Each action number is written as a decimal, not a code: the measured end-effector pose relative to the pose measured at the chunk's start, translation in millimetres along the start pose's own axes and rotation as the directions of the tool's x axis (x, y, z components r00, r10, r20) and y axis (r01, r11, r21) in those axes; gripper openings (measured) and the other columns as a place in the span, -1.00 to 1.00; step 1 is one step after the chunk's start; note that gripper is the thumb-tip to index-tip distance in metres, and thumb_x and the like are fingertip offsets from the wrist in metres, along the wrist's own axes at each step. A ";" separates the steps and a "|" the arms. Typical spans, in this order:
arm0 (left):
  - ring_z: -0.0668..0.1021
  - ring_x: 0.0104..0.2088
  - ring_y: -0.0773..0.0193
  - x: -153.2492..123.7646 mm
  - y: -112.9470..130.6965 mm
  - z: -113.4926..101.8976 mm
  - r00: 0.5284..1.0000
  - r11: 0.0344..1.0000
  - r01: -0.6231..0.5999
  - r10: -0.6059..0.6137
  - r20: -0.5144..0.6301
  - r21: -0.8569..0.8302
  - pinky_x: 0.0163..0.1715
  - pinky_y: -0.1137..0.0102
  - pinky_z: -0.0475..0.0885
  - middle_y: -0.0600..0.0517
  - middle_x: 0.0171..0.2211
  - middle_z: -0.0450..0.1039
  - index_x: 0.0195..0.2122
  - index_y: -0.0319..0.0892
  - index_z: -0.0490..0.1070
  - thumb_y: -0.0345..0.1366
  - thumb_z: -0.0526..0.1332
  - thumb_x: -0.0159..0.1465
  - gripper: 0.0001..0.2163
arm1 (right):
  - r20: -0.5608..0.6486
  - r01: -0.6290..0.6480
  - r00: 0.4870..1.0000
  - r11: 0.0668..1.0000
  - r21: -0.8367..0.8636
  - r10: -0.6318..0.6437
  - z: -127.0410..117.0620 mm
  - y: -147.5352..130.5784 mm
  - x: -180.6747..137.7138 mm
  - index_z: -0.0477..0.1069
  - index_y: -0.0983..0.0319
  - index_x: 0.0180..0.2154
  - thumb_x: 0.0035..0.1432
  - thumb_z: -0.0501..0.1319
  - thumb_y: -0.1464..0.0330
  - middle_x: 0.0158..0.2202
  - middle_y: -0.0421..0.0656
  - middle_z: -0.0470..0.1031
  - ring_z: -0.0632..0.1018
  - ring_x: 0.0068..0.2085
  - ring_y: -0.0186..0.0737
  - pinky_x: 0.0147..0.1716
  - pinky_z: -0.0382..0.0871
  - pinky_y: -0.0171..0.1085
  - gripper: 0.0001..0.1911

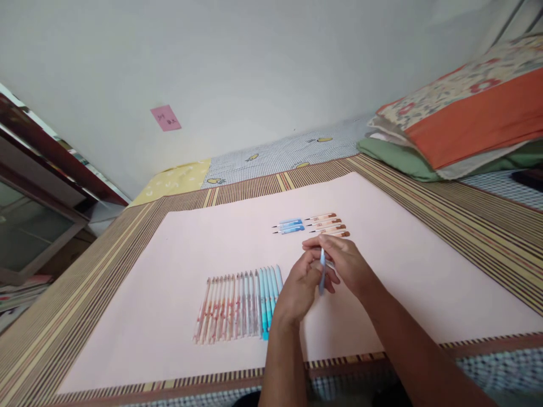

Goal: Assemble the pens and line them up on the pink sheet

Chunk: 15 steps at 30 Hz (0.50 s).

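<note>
My left hand (pixel 302 285) and my right hand (pixel 345 263) meet above a pale pink sheet (pixel 178 271), and both pinch one light blue pen (pixel 322 272) that stands nearly upright between them. Left of my hands lies a tight row of several pens (pixel 237 305), pink ones on the left and blue ones on the right. Beyond my hands sit two blue pen pieces (pixel 289 226) and several orange-pink pen pieces (pixel 328 224), laid side by side.
The pink sheet lies on a striped woven mat (pixel 479 226) over a bed. Stacked pillows and folded bedding (pixel 462 124) sit at the far right. A wall with a pink note (pixel 166 118) rises behind. Wooden furniture (pixel 38 186) stands at the left.
</note>
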State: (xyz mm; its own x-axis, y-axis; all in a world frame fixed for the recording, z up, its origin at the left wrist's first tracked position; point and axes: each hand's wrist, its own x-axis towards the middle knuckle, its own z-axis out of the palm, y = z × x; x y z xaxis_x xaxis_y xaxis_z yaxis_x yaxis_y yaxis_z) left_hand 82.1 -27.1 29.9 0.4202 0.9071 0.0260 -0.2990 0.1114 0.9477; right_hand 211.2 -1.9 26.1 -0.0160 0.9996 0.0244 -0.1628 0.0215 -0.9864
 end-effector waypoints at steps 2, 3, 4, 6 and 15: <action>0.35 -0.54 0.37 -1.2 0.1 -0.1 1.000 0.999 -0.008 0.008 -0.012 -0.036 -0.41 0.41 0.25 0.08 -0.49 0.39 -0.14 -0.18 0.41 -0.18 0.14 0.34 -0.80 | 0.058 -0.073 0.996 0.997 -0.021 0.074 4.3 2.2 -1.8 0.60 0.22 -0.11 0.18 0.20 -0.05 -0.64 -0.18 0.52 0.38 -0.76 -0.25 -0.75 0.24 -0.25 -0.48; 0.30 -0.56 0.38 -1.3 -0.2 -0.6 0.999 0.999 -0.012 0.010 -0.034 -0.048 -0.45 0.43 0.21 0.10 -0.51 0.35 -0.15 -0.18 0.40 -0.17 0.13 0.34 -0.79 | 0.074 -0.080 0.994 0.996 -0.029 0.082 6.6 3.1 -2.2 0.59 0.23 -0.08 0.19 0.18 -0.05 -0.66 -0.20 0.49 0.37 -0.78 -0.24 -0.75 0.23 -0.25 -0.46; 0.26 -0.58 0.40 -1.2 -0.5 -1.3 0.998 0.999 -0.011 0.008 -0.057 -0.044 -0.48 0.44 0.16 0.12 -0.53 0.31 -0.16 -0.18 0.39 -0.14 0.13 0.35 -0.78 | 0.081 -0.072 0.994 0.997 -0.033 0.074 8.3 3.5 -2.3 0.58 0.23 -0.07 0.20 0.17 -0.06 -0.64 -0.19 0.51 0.39 -0.77 -0.24 -0.73 0.27 -0.23 -0.45; 0.20 -0.59 0.41 -0.6 -0.3 -3.3 0.995 1.000 -0.001 0.002 -0.098 0.011 -0.52 0.44 0.08 0.13 -0.55 0.27 -0.20 -0.19 0.40 -0.08 0.14 0.34 -0.74 | 0.090 -0.034 0.995 0.999 -0.037 0.037 8.9 3.2 -0.6 0.60 0.24 -0.10 0.19 0.19 -0.05 -0.48 -0.13 0.60 0.49 -0.66 -0.23 -0.59 0.38 -0.22 -0.46; 0.25 -0.60 0.44 1.9 3.7 -20.9 0.963 0.996 -0.076 0.064 -0.261 -0.038 -0.52 0.47 0.10 0.11 -0.56 0.35 -0.26 -0.19 0.44 -0.05 0.20 0.31 -0.72 | -0.162 0.010 0.983 0.894 -0.447 -0.092 -44.3 10.5 18.8 0.56 0.20 -0.26 0.11 0.27 0.14 -0.33 -0.10 0.60 0.52 -0.36 -0.16 -0.35 0.34 -0.22 -0.71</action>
State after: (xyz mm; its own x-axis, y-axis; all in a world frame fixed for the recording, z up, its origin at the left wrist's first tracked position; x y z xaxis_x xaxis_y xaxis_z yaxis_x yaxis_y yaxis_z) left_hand 64.0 -16.5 26.8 0.1619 0.9868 0.0026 -0.3624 0.0569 0.9303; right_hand 252.9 18.0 9.0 0.1588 0.9833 0.0885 0.2951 0.0382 -0.9547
